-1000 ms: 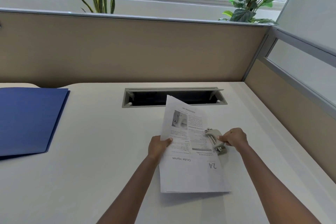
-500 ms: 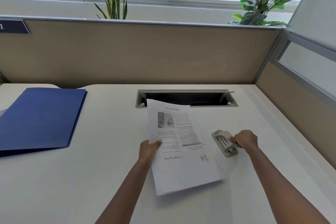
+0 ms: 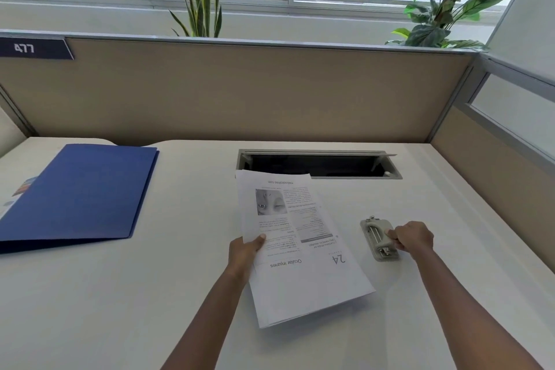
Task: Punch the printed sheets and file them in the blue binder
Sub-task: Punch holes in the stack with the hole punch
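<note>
My left hand (image 3: 244,252) grips the left edge of a thin stack of printed sheets (image 3: 300,249), thumb on top. The stack is lifted off the white desk and tilted, its print upside down to me. To its right a small grey hole punch (image 3: 377,239) rests on the desk, apart from the paper. My right hand (image 3: 413,239) is closed on the punch's right side. The blue binder (image 3: 78,192) lies shut and flat at the desk's far left.
An open cable slot (image 3: 318,164) is cut into the desk just behind the sheets. Beige partition walls (image 3: 240,93) close the back and right sides. Some coloured paper (image 3: 18,192) peeks out at the binder's left edge. Plants stand behind the partition.
The sheets have come out of the punch and moved left with my left hand. The punch has stayed under my right hand on the desk. The view has panned left.
</note>
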The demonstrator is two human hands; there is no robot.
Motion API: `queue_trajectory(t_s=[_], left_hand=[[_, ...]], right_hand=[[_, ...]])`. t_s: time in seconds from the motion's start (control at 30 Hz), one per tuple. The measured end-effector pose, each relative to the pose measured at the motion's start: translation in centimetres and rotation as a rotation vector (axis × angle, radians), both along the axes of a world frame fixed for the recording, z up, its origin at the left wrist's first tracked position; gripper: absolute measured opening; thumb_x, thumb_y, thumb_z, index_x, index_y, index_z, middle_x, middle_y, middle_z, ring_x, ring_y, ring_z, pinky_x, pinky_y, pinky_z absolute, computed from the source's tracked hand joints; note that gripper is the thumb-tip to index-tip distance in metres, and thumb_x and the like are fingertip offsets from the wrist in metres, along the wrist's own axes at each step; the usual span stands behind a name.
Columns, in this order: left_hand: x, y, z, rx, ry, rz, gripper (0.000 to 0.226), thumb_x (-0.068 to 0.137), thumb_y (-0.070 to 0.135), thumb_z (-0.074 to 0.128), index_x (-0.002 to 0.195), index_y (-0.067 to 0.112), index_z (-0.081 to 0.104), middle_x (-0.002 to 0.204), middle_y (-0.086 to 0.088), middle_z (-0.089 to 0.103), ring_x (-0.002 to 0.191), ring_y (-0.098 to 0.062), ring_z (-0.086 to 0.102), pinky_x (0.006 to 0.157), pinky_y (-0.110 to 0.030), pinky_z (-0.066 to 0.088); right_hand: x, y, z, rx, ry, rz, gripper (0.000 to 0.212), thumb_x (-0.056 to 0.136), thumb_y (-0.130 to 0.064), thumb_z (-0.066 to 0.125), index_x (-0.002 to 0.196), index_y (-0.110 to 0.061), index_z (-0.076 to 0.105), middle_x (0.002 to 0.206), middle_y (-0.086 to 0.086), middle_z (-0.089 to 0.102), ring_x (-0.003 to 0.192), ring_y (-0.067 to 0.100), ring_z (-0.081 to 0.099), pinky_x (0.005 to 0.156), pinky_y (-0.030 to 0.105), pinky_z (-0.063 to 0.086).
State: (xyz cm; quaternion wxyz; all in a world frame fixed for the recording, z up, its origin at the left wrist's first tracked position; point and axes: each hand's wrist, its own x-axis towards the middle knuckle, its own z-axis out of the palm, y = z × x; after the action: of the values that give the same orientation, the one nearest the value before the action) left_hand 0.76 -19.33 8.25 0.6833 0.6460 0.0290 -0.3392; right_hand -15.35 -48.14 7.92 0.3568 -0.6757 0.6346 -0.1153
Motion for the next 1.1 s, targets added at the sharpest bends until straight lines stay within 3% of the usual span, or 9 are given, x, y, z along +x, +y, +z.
queue_trajectory(t_s=[0.17, 0.3, 0.4, 0.53, 0.77, 0.87, 0.93, 1.03, 1.1], left_hand=[[0.1, 1.1, 0.7, -0.043, -0.006, -0.016, 0.029, 0.087, 0.005, 0.058, 0.114, -0.007, 0.058, 0.104, -0.019, 0.064, 0.078, -0.024, 0.064, 0.067, -0.03, 0.056], [-0.1, 2.0, 1.0, -0.106, -0.028, -0.026, 0.016, 0.088, 0.01, 0.058, 0.102, 0.004, 0.062, 0.093, -0.009, 0.067, 0.07, -0.014, 0.068, 0.052, -0.018, 0.056], [-0.5, 2.7, 1.3, -0.138, -0.063, -0.031, 0.008, 0.088, 0.014, 0.057, 0.092, 0.012, 0.064, 0.086, -0.001, 0.069, 0.066, -0.007, 0.07, 0.058, -0.019, 0.057], [-0.4, 4.2, 2.2, -0.186, -0.121, 0.003, 0.009, 0.088, 0.013, 0.057, 0.09, 0.015, 0.066, 0.078, 0.005, 0.074, 0.069, -0.009, 0.071, 0.061, -0.021, 0.058], [1.1, 7.4, 4.8, -0.195, -0.152, -0.01, 0.028, 0.08, 0.012, 0.068, 0.107, 0.013, 0.059, 0.116, -0.014, 0.064, 0.091, -0.021, 0.065, 0.078, -0.033, 0.055], [2.0, 8.3, 6.7, 0.026, -0.364, 0.184, 0.073, 0.081, 0.011, 0.068, 0.14, 0.012, 0.027, 0.137, -0.018, 0.044, 0.117, -0.032, 0.052, 0.094, -0.047, 0.047], [2.5, 9.0, 8.7, 0.268, -0.693, 0.332, 0.085, 0.079, 0.017, 0.07, 0.145, 0.011, 0.016, 0.143, -0.02, 0.032, 0.129, -0.035, 0.039, 0.103, -0.054, 0.039], [3.0, 9.5, 12.1, 0.439, -1.375, 0.349, 0.074, 0.078, 0.023, 0.068, 0.14, 0.009, 0.031, 0.143, -0.022, 0.035, 0.135, -0.032, 0.029, 0.107, -0.049, 0.028], [3.0, 9.3, 14.1, 0.483, -1.641, 0.143, 0.062, 0.077, 0.025, 0.067, 0.133, 0.014, 0.044, 0.138, -0.015, 0.047, 0.137, -0.025, 0.022, 0.107, -0.042, 0.02]], right_hand=[[-0.2, 4.8, 2.5, -0.149, -0.028, 0.044, 0.033, 0.084, -0.024, 0.063, 0.106, 0.0, 0.054, 0.117, 0.025, 0.049, 0.107, 0.042, 0.052, 0.08, 0.037, 0.041], [1.5, 9.6, 5.0, -0.041, -0.276, 0.253, 0.035, 0.09, -0.035, 0.053, 0.101, -0.003, 0.062, 0.102, 0.014, 0.062, 0.097, 0.031, 0.059, 0.078, 0.033, 0.042], [3.2, 12.4, 6.6, 0.148, -0.389, 0.422, 0.035, 0.094, -0.036, 0.047, 0.094, -0.005, 0.063, 0.097, 0.014, 0.067, 0.087, 0.024, 0.062, 0.079, 0.035, 0.049], [4.3, 14.8, 7.8, 0.056, -0.436, 0.529, 0.017, 0.092, -0.022, 0.052, 0.085, -0.01, 0.062, 0.094, 0.016, 0.07, 0.081, 0.03, 0.066, 0.077, 0.043, 0.054], [5.7, 16.5, 11.5, -0.085, -0.409, 0.578, 0.019, 0.087, -0.015, 0.058, 0.089, 0.002, 0.066, 0.089, 0.018, 0.072, 0.082, 0.035, 0.069, 0.08, 0.049, 0.055], [6.2, 16.8, 13.8, -0.214, -0.296, 0.687, 0.018, 0.086, -0.016, 0.056, 0.074, -0.004, 0.061, 0.077, 0.011, 0.069, 0.077, 0.033, 0.065, 0.071, 0.039, 0.051], [6.8, 17.1, 15.2, -0.369, -0.119, 0.775, 0.029, 0.086, -0.017, 0.054, 0.059, -0.016, 0.047, 0.068, 0.005, 0.057, 0.075, 0.031, 0.057, 0.061, 0.033, 0.039], [7.5, 18.1, 16.7, -0.603, 0.094, 0.856, 0.034, 0.088, -0.016, 0.05, 0.057, -0.021, 0.036, 0.075, 0.003, 0.053, 0.086, 0.03, 0.057, 0.065, 0.029, 0.031], [8.0, 19.0, 17.4, -0.737, 0.174, 0.904, 0.035, 0.089, -0.012, 0.045, 0.057, -0.021, 0.034, 0.075, 0.003, 0.056, 0.088, 0.031, 0.059, 0.07, 0.03, 0.031]])
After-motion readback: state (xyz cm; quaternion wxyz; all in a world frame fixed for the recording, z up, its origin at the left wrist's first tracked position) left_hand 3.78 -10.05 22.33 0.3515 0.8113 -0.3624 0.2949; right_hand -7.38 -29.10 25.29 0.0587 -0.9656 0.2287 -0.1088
